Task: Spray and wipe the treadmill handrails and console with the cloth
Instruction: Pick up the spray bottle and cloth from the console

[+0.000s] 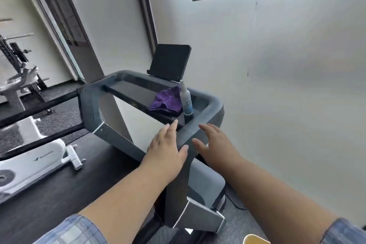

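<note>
**Bottle and cloth waiting on the console, both hands spread and empty**

Nothing is being held. The left hand (165,145) and the right hand (213,144) are being kept flat with fingers straight, low over the near right handrail (200,131) of the treadmill; whether they are touching it cannot be told.

The spray bottle (186,101) is standing upright in a recess at the console's (138,93) right end, with the purple cloth (167,101) lying crumpled just beside it on the left, apparently touching.

The bottle is being judged light, rigid and smooth, best gripped round its slim body below the nozzle. The cloth is being judged soft and limp, easily gathered by pinching any fold. The dark screen (170,62) is probably calling for gentle pressure.

Blue writing is showing on the bottle's label, too small to read. Faint grey lettering on the white machine (39,161) at left is likewise illegible.
</note>
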`<action>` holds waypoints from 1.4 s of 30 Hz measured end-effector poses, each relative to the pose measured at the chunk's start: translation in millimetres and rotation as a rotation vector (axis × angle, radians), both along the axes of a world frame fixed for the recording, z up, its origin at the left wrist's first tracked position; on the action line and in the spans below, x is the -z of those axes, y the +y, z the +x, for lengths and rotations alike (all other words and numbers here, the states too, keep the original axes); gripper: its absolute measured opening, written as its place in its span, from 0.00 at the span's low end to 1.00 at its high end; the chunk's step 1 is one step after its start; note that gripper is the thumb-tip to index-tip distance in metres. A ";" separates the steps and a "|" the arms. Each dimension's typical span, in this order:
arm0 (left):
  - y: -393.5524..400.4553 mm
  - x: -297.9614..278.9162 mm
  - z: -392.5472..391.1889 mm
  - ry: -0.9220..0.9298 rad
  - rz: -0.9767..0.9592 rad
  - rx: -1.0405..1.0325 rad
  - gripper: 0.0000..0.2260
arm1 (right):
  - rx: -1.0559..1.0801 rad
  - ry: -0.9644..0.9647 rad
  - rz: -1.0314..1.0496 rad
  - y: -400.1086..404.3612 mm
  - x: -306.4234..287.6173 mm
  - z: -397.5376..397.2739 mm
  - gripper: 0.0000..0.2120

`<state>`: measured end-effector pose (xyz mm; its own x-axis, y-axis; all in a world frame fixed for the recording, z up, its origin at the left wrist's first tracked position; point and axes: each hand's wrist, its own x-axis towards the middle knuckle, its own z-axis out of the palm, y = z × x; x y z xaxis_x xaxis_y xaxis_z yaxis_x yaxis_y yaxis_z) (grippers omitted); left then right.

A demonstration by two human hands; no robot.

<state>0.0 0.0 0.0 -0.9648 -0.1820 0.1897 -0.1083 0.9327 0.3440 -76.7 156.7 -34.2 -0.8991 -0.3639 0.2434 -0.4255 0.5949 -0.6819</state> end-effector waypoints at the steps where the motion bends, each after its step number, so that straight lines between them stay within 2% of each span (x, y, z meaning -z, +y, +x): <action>1: -1.6 -0.5 -9.8 0.021 0.008 -0.008 0.35 | 0.014 0.014 -0.045 -2.4 -0.7 -7.1 0.28; 7: -15.2 -6.5 -75.4 0.108 0.076 0.007 0.37 | 0.069 0.026 -0.124 -15.3 -16.0 -47.2 0.24; 14: -26.9 -22.5 -153.6 0.187 0.090 0.021 0.37 | 0.145 -0.054 -0.292 -36.5 -24.4 -90.9 0.22; 20: -26.2 -17.0 -191.5 0.195 0.073 0.006 0.33 | 0.031 -0.104 -0.163 -56.8 -32.4 -143.5 0.24; 26: -26.5 -10.8 -199.1 0.273 0.202 -0.011 0.26 | -0.215 -0.158 0.043 -65.5 -40.0 -177.1 0.12; 31: -25.9 -4.4 -194.4 0.304 0.285 -0.073 0.29 | -0.244 -0.101 0.031 -65.4 -40.1 -183.2 0.06; 36: -32.9 -12.0 -184.8 0.416 0.380 -0.124 0.36 | -0.299 -0.064 -0.080 -71.6 -45.3 -176.9 0.11; 42: -45.5 -19.6 -162.8 0.494 0.452 -0.215 0.36 | -0.407 0.058 -0.086 -90.5 -52.3 -164.0 0.16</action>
<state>-162.8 -45.5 19.6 -0.7191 -0.5234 0.4572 -0.0054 0.6621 0.7494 -240.7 66.2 18.1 -0.6700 -0.6630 0.3339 -0.6531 0.3126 -0.6897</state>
